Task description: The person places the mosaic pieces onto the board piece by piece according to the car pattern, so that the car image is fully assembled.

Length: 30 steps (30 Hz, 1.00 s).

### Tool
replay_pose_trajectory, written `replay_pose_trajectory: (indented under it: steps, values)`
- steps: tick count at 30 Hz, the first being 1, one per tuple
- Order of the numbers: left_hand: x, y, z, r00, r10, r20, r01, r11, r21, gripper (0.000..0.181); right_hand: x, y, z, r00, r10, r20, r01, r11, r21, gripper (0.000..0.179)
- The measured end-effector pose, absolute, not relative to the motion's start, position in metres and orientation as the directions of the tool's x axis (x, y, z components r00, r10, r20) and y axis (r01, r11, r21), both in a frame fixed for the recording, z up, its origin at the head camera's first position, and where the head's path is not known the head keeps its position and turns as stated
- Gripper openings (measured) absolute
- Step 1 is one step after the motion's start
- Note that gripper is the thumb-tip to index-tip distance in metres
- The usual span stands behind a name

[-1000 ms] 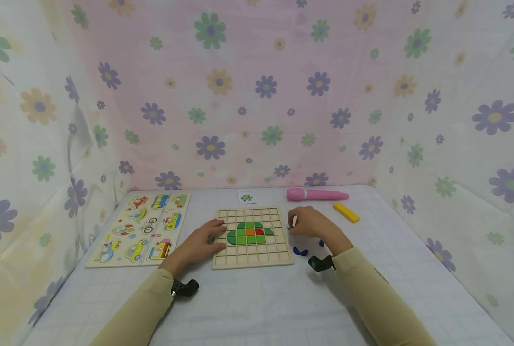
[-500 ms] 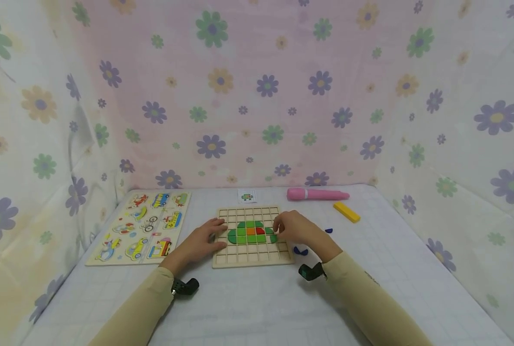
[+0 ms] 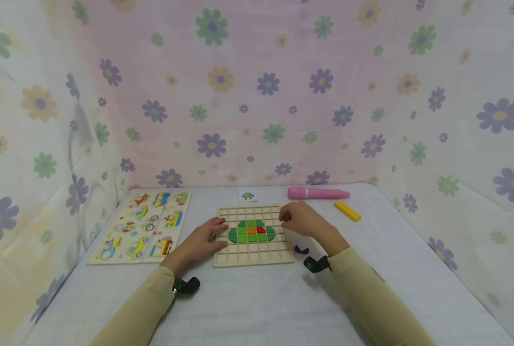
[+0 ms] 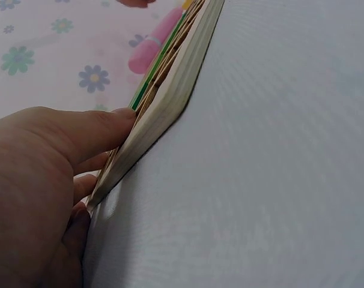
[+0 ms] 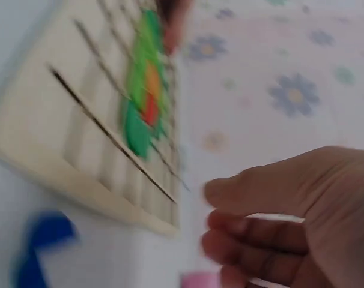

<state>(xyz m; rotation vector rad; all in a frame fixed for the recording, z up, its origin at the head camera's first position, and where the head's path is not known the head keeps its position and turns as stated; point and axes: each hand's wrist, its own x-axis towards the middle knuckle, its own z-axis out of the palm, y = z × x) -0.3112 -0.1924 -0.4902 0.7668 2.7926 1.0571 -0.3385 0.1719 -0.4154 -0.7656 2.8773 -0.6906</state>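
Note:
A wooden grid board [image 3: 227, 260] lies mid-table, with green pieces [image 3: 243, 238], an orange square [image 3: 251, 230] and a red piece [image 3: 261, 230] set in its cells. My left hand [image 3: 201, 241] rests at the board's left edge, its fingers extended and, in the left wrist view, its thumb [image 4: 104, 129] touching the rim. My right hand [image 3: 305, 222] hovers by the board's right edge. Its fingers are loosely bent and nothing shows between thumb and fingers in the right wrist view. Blue curved pieces [image 3: 302, 250] lie just below it, right of the board.
A picture puzzle board [image 3: 124, 255] lies at the left. Behind the grid board is a small picture card [image 3: 248, 195]. A pink pen-shaped object [image 3: 319, 193] and a yellow block [image 3: 347, 211] lie at the back right. Flowered cloth [image 3: 248, 96] surrounds the table.
My right hand moved left over the board, then back to its right edge. A second rounded green piece now sits at the pattern's right end. My left hand has stayed put.

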Motion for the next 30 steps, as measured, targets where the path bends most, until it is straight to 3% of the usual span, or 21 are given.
replay_pose_trajectory:
  steps: [7,15,20,24,27,30]
  values:
    - [-0.311,-0.189,-0.492,-0.879,0.470,0.077,0.404,0.651,0.642,0.063,-0.338,0.251,-0.398,-0.936,-0.347,-0.057,-0.288,0.849,-0.443,0.017]
    - [-0.309,-0.190,-0.489,-0.887,0.448,0.107,0.407,0.653,0.639,0.061,-0.336,0.300,-0.426,-0.937,-0.334,-0.106,-0.268,0.877,-0.400,0.009]
    - [-0.309,-0.191,-0.489,-0.892,0.440,0.103,0.398,0.656,0.642,0.061,-0.343,0.293,-0.440,-0.939,-0.334,-0.081,-0.275,0.873,-0.404,0.004]
    - [-0.309,-0.192,-0.490,-0.888,0.450,0.098,0.401,0.651,0.645,0.061,-0.338,0.261,-0.440,-0.935,-0.353,-0.041,-0.305,0.857,-0.415,0.004]
    - [-0.309,-0.191,-0.490,-0.887,0.451,0.101,0.404,0.649,0.644,0.062,-0.327,0.222,-0.437,-0.881,-0.468,0.070,-0.452,0.788,-0.418,0.005]
    - [-0.310,-0.190,-0.490,-0.886,0.449,0.112,0.408,0.645,0.647,0.061,-0.317,0.183,-0.438,-0.777,-0.606,0.171,-0.618,0.683,-0.389,0.006]
